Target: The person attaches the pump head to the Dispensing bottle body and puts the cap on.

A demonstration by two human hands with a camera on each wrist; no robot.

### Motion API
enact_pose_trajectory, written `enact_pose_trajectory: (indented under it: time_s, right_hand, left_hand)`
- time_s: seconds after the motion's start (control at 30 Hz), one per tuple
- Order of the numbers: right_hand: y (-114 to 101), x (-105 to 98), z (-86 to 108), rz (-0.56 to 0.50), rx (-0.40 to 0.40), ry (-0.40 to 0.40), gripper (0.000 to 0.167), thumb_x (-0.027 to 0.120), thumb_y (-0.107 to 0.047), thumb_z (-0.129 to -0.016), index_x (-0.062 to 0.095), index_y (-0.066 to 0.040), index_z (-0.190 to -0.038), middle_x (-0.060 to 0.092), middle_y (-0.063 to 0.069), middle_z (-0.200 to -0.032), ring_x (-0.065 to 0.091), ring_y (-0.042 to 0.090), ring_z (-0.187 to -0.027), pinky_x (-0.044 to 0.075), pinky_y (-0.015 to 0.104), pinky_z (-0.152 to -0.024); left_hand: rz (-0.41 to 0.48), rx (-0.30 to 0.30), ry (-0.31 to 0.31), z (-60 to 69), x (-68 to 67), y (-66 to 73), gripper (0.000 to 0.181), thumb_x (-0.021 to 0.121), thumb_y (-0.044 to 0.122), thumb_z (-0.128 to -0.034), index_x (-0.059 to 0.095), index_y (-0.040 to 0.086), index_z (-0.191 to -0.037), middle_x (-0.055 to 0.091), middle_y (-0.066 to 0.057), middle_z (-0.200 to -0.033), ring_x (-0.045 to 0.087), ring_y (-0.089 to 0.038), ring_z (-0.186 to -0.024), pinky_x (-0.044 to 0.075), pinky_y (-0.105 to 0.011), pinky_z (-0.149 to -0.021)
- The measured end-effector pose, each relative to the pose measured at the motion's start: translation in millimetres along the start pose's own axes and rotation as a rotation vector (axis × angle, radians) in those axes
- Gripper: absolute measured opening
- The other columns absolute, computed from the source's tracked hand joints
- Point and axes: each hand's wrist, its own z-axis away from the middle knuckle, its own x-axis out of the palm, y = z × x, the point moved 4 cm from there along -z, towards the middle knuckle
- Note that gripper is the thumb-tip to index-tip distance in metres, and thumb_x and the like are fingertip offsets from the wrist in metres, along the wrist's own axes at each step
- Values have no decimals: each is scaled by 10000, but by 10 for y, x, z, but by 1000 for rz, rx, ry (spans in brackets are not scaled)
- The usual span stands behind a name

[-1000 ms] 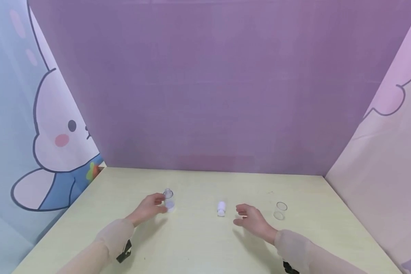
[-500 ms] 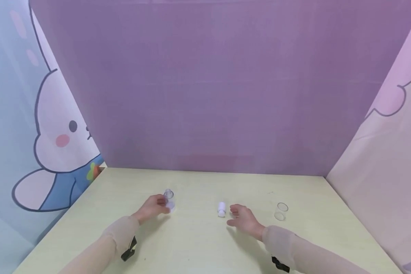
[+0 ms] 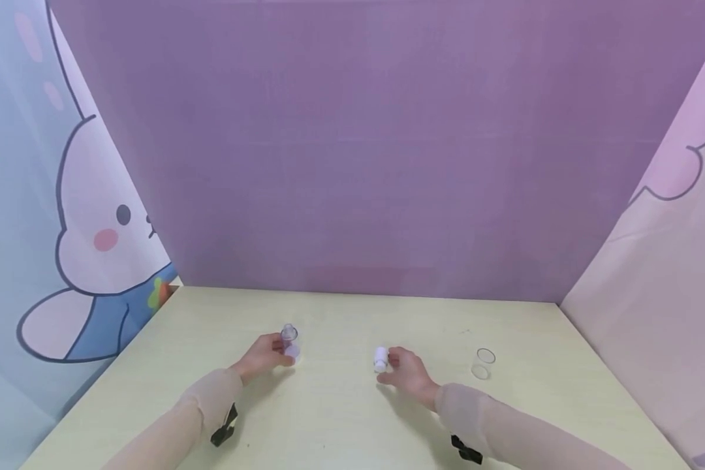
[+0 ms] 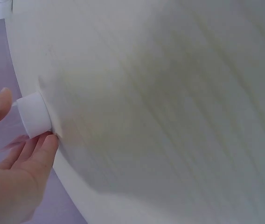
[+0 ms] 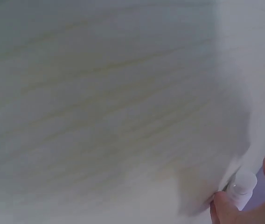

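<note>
A plain, pale beige left sleeve [image 3: 163,431] and a matching right sleeve [image 3: 529,427] were worn. Each was ended by a loose, rounded, slightly paler cuff [image 3: 214,393]. By the left one, a small, angular black attachment [image 3: 224,427] was worn; by the right, a similar black piece [image 3: 467,450]. The fingers [image 4: 43,156] were uncovered.

White bottle [image 4: 3,9], cut off by the left wrist view's top edge

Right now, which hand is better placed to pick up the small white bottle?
Likely the right hand: it is beside the small white bottle, fingers and thumb to either side. The left hand is farther off, at the clear container.
</note>
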Motion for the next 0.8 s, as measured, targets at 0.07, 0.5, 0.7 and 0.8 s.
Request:
enact_pose_trajectory:
  time_s: [0.07, 0.5, 0.7, 0.8]
  right_hand:
    - [7, 26, -30, -18, 15, 10, 551, 731, -35, -715, 493, 122, -1186, 561, 283, -1169, 538, 399, -1082, 436, 459, -914]
    - [-17, 113, -153, 6, 41, 76, 357, 715, -68, -737, 576, 55, -1042, 632, 153, -982, 553, 224, -843, 479, 377, -754]
    - [-1, 162, -177, 17, 52, 109, 353, 713, -24, -718, 579, 55, -1034, 638, 159, -968, 576, 241, -851, 491, 396, -768]
    - [6, 166, -186, 22, 50, 129, 399, 701, 7, -711, 572, 75, -1083, 635, 190, -1005, 584, 284, -908, 482, 430, -815]
  left_hand:
    - [7, -9, 0, -6, -3, -10, 573, 692, 13, -724, 452, -161, -1214, 571, -270, -1150, 554, -357, -1058, 438, -423, -925]
    - [58, -26, -16, -100, 19, -54, 607, 686, -32, -719, 417, -164, -1247, 569, -265, -1162, 568, -329, -1049, 457, -388, -906]
    - [41, -42, -10, -106, 30, -59, 615, 691, -35, -711, 419, -163, -1247, 575, -259, -1152, 572, -324, -1036, 456, -396, -905]
    - [22, -34, -5, -112, 40, -55, 605, 689, -41, -708, 426, -164, -1239, 577, -265, -1146, 574, -328, -1029, 448, -411, -913]
